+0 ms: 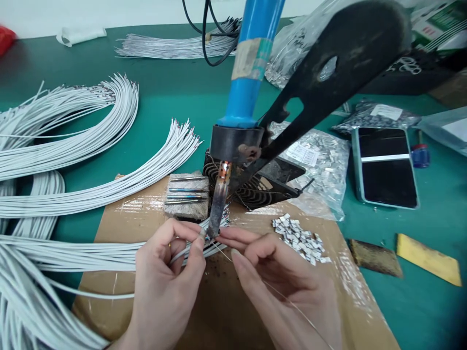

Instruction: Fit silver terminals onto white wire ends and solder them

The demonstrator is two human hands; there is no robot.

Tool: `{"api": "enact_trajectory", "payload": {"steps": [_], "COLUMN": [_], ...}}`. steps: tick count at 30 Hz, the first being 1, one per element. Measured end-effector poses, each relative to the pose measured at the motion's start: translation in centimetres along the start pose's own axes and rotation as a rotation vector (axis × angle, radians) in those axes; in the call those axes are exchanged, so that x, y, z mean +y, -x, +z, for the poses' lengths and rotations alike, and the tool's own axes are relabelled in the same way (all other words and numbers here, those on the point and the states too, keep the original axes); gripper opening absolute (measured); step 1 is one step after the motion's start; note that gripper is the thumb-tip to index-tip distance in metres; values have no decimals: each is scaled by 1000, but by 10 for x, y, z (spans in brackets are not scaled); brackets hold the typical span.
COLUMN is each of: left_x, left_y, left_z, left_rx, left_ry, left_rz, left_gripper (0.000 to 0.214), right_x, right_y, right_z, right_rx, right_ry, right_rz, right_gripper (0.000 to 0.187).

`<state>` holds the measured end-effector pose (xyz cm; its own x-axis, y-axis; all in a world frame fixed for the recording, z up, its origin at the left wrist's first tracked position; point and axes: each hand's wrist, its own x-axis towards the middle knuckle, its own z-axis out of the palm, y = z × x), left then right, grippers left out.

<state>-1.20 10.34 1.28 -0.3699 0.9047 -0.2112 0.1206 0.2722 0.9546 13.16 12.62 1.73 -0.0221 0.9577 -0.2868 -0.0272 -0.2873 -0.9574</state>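
Observation:
Under the tip of a blue-handled soldering iron [245,95], my left hand [168,279] is closed, with thumb and forefinger pinching the end of a white wire [179,254]. What sits at that end is too small and too covered to make out. From the right, my right hand [282,277] is closed around a thin strand of solder wire [308,321], which runs up between its fingers to the iron tip. My right fingertips are close beside the tip. The iron hangs tip down in a black metal bracket [335,63].
Bundles of white wires [73,160] cover the left side. Behind my hands are a grey block with metal rods [187,194] and a black fan [270,184]. Small white connectors [299,238] lie on the cardboard [120,214]. Farther right are a phone [386,167] and a yellow sponge [428,259].

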Motion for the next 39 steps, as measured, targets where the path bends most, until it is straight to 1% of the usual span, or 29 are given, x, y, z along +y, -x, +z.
{"api": "enact_trajectory", "payload": {"steps": [6, 12, 18, 24, 29, 35, 39], "left_x": [2, 3, 5, 5, 5, 5, 3], "left_y": [1, 1, 0, 0, 1, 1, 1], "left_z": [-1, -1, -1, -1, -1, -1, -2], "left_rx": [-7, -20, -13, -9, -13, -16, -19], "left_ry": [7, 39, 38, 49, 51, 57, 51], "left_rz": [7, 9, 9, 9, 4, 0, 10], "left_gripper": [16, 15, 15, 16, 16, 15, 14], "right_x": [-2, -3, -5, -6, -5, -5, -5], "right_y": [1, 2, 3, 4, 4, 4, 3], "right_z": [1, 4, 4, 4, 5, 4, 5], "right_rx": [3, 43, 29, 34, 46, 28, 44], "right_ry": [-8, -52, -53, -38, -66, -56, -64], "right_rz": [-32, -12, -8, -12, -5, -11, -4], "right_gripper": [24, 24, 23, 23, 23, 22, 23]}}
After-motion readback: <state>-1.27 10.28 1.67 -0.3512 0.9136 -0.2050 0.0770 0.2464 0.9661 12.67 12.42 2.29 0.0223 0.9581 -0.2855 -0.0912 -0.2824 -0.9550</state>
